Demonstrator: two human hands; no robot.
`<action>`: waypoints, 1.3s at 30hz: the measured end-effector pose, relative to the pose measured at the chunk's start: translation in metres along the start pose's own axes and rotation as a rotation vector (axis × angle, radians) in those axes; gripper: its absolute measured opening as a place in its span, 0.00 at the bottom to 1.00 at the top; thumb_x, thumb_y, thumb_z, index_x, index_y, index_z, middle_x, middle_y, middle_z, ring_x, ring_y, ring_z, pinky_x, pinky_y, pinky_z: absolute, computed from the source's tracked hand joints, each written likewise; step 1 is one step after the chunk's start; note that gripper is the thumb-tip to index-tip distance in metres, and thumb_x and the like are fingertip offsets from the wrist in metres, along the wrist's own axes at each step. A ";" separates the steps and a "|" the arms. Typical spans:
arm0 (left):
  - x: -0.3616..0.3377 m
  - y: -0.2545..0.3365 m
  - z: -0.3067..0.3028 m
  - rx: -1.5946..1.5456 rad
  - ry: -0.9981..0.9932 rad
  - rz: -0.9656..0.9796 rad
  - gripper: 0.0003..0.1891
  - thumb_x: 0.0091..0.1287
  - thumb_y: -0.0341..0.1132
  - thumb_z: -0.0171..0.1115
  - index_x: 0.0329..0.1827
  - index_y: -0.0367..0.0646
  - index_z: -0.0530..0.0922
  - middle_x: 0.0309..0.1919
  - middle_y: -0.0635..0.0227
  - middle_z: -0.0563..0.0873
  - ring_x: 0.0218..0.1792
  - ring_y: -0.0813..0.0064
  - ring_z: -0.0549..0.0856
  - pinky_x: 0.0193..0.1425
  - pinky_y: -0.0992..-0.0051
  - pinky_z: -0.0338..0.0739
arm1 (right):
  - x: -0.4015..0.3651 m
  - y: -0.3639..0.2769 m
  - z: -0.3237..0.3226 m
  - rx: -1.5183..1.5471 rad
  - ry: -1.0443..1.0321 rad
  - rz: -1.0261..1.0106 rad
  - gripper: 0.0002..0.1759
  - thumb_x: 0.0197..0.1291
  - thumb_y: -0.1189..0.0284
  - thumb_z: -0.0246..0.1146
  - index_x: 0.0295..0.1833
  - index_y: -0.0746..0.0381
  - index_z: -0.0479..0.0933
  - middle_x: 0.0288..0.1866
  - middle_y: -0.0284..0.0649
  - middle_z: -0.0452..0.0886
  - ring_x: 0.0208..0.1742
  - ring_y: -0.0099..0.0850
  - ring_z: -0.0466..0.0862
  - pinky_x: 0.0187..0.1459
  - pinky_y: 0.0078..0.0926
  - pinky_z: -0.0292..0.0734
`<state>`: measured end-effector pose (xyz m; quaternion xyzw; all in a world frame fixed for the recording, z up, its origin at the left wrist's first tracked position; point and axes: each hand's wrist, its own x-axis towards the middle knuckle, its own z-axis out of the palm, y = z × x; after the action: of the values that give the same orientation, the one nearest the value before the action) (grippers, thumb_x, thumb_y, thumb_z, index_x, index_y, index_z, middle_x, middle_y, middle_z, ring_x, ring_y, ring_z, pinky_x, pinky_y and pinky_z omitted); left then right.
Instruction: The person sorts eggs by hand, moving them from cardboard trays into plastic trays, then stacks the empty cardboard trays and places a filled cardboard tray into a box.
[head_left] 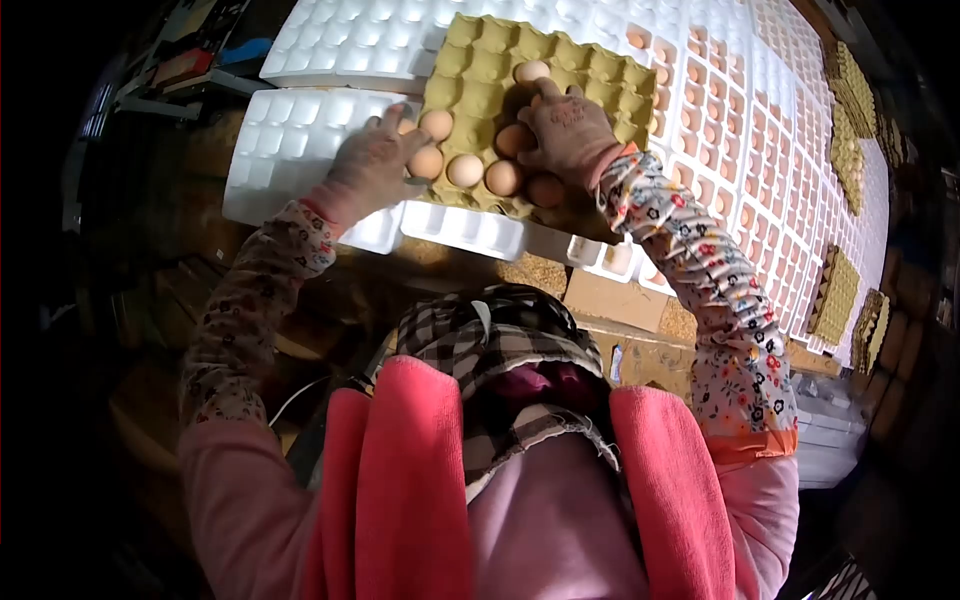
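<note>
Head view: the yellow tray point(471, 62) is only part filled, its eggs point(465, 171) gathered mainly along the near edge and left corner, with one point(532, 72) farther up; many cups toward the far side show bare. White trays point(265, 165) lie around it, those on the right largely filled, the left ones with bare hollows. The eggs look smooth, pale tan to brown, darker in shadow. The left hand point(375, 165), gloved, curves half open beside the left-edge eggs; the right hand point(570, 130) spreads its fingers by the farther egg and a shadowed one. Whether either grips an egg, I cannot tell.
</note>
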<state>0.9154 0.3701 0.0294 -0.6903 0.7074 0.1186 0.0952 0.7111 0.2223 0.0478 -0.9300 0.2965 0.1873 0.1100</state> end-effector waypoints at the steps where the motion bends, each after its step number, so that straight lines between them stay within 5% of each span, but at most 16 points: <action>1: -0.005 0.002 0.001 -0.135 0.113 -0.020 0.37 0.55 0.50 0.71 0.66 0.46 0.69 0.62 0.48 0.68 0.55 0.56 0.78 0.58 0.65 0.77 | -0.007 0.009 0.004 0.107 0.082 -0.035 0.29 0.51 0.53 0.70 0.56 0.57 0.78 0.60 0.45 0.71 0.56 0.41 0.78 0.57 0.37 0.75; 3: -0.029 0.025 0.010 -0.579 0.432 0.037 0.33 0.52 0.43 0.76 0.59 0.41 0.74 0.58 0.50 0.71 0.55 0.54 0.79 0.56 0.64 0.79 | -0.044 0.035 0.007 0.477 0.220 -0.017 0.31 0.50 0.55 0.71 0.56 0.62 0.78 0.57 0.47 0.74 0.56 0.42 0.78 0.59 0.35 0.73; 5: -0.054 0.070 0.014 -1.095 0.274 -0.062 0.32 0.53 0.45 0.75 0.59 0.41 0.74 0.59 0.51 0.71 0.58 0.53 0.77 0.58 0.62 0.77 | -0.100 0.072 0.024 0.675 0.351 -0.138 0.28 0.52 0.58 0.71 0.55 0.62 0.79 0.51 0.44 0.77 0.49 0.38 0.80 0.54 0.34 0.75; 8: -0.065 0.157 0.048 -0.875 0.079 -0.148 0.31 0.58 0.50 0.70 0.61 0.44 0.74 0.62 0.49 0.70 0.63 0.50 0.72 0.64 0.58 0.71 | -0.183 0.102 0.080 1.367 0.193 0.191 0.30 0.52 0.64 0.74 0.55 0.74 0.75 0.56 0.40 0.74 0.47 0.28 0.79 0.50 0.26 0.78; 11: -0.032 0.229 0.089 -0.766 0.040 -0.283 0.33 0.58 0.55 0.67 0.62 0.47 0.74 0.62 0.45 0.68 0.64 0.47 0.69 0.65 0.54 0.68 | -0.198 0.105 0.160 1.050 0.308 0.181 0.28 0.50 0.61 0.74 0.55 0.65 0.78 0.60 0.45 0.72 0.49 0.33 0.81 0.50 0.29 0.79; 13: -0.010 0.255 0.113 -0.540 0.211 -0.334 0.34 0.56 0.56 0.68 0.63 0.50 0.72 0.63 0.43 0.65 0.62 0.43 0.68 0.62 0.52 0.69 | -0.193 0.096 0.180 0.429 0.492 0.111 0.27 0.49 0.59 0.73 0.55 0.56 0.79 0.65 0.49 0.69 0.52 0.42 0.81 0.50 0.35 0.79; 18: -0.011 0.261 0.111 -0.420 0.159 -0.409 0.34 0.59 0.57 0.65 0.65 0.51 0.71 0.64 0.45 0.62 0.58 0.42 0.70 0.61 0.53 0.72 | -0.163 0.103 0.182 0.508 0.473 -0.025 0.32 0.53 0.61 0.68 0.65 0.55 0.71 0.65 0.50 0.71 0.58 0.48 0.77 0.56 0.41 0.75; 21: -0.011 0.249 0.125 -0.929 0.463 -0.717 0.31 0.62 0.50 0.64 0.64 0.43 0.70 0.61 0.43 0.66 0.57 0.45 0.73 0.60 0.55 0.72 | -0.139 0.133 0.190 0.946 0.352 0.131 0.31 0.55 0.62 0.67 0.63 0.61 0.72 0.54 0.45 0.80 0.50 0.40 0.82 0.54 0.34 0.77; 23: -0.004 0.238 0.130 -0.931 0.961 -0.828 0.26 0.65 0.34 0.60 0.62 0.29 0.66 0.58 0.40 0.68 0.57 0.47 0.73 0.62 0.59 0.69 | -0.105 0.167 0.209 1.840 0.252 0.341 0.22 0.60 0.65 0.64 0.57 0.67 0.75 0.44 0.38 0.81 0.43 0.27 0.81 0.43 0.20 0.78; 25: 0.009 0.225 0.137 -0.806 1.034 -0.910 0.30 0.65 0.35 0.58 0.66 0.28 0.60 0.61 0.41 0.65 0.61 0.46 0.68 0.67 0.56 0.63 | -0.110 0.170 0.198 1.133 0.602 -0.124 0.20 0.61 0.68 0.62 0.56 0.69 0.75 0.43 0.40 0.81 0.43 0.27 0.81 0.43 0.21 0.79; 26: 0.015 0.224 0.143 -0.667 0.992 -0.892 0.33 0.64 0.36 0.59 0.68 0.29 0.57 0.62 0.41 0.63 0.63 0.45 0.65 0.68 0.55 0.60 | -0.107 0.151 0.168 1.847 0.378 0.429 0.20 0.60 0.69 0.63 0.56 0.68 0.75 0.46 0.40 0.81 0.44 0.27 0.81 0.46 0.23 0.78; 30: 0.002 0.220 0.152 -0.728 0.923 -0.786 0.41 0.59 0.33 0.64 0.72 0.34 0.52 0.66 0.43 0.58 0.67 0.44 0.62 0.71 0.54 0.57 | -0.086 0.145 0.183 0.396 0.686 0.091 0.27 0.61 0.69 0.58 0.66 0.60 0.68 0.55 0.51 0.79 0.53 0.50 0.80 0.56 0.38 0.75; 33: -0.040 0.169 0.094 -0.537 1.052 -0.568 0.41 0.53 0.27 0.69 0.71 0.38 0.59 0.63 0.47 0.64 0.65 0.50 0.66 0.70 0.57 0.62 | -0.092 0.137 0.170 0.888 0.817 0.293 0.24 0.62 0.69 0.60 0.63 0.63 0.72 0.55 0.51 0.80 0.50 0.40 0.83 0.53 0.36 0.77; 35: -0.045 0.112 0.055 -0.327 0.854 -0.297 0.41 0.54 0.28 0.70 0.72 0.43 0.60 0.66 0.51 0.64 0.66 0.52 0.66 0.70 0.56 0.63 | -0.110 0.090 0.119 1.154 0.842 0.203 0.24 0.61 0.70 0.63 0.62 0.65 0.73 0.54 0.51 0.80 0.47 0.36 0.83 0.52 0.33 0.78; 38: -0.012 0.060 0.028 -0.227 0.054 -0.026 0.39 0.60 0.40 0.67 0.75 0.53 0.58 0.71 0.55 0.61 0.68 0.53 0.66 0.73 0.57 0.60 | -0.105 0.013 0.078 0.794 0.618 -0.034 0.25 0.58 0.70 0.64 0.62 0.62 0.73 0.54 0.50 0.78 0.51 0.45 0.81 0.52 0.37 0.77; 39: -0.004 0.054 0.032 -0.039 0.018 0.080 0.37 0.63 0.44 0.64 0.75 0.55 0.58 0.71 0.57 0.60 0.68 0.57 0.67 0.74 0.60 0.59 | -0.100 -0.006 0.073 0.548 0.567 -0.073 0.25 0.57 0.70 0.64 0.61 0.61 0.73 0.55 0.49 0.76 0.51 0.47 0.80 0.52 0.39 0.77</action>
<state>0.8607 0.3846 0.0019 -0.6643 0.7327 0.1300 0.0703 0.6189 0.3009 0.0233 -0.8909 0.3209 -0.1670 0.2744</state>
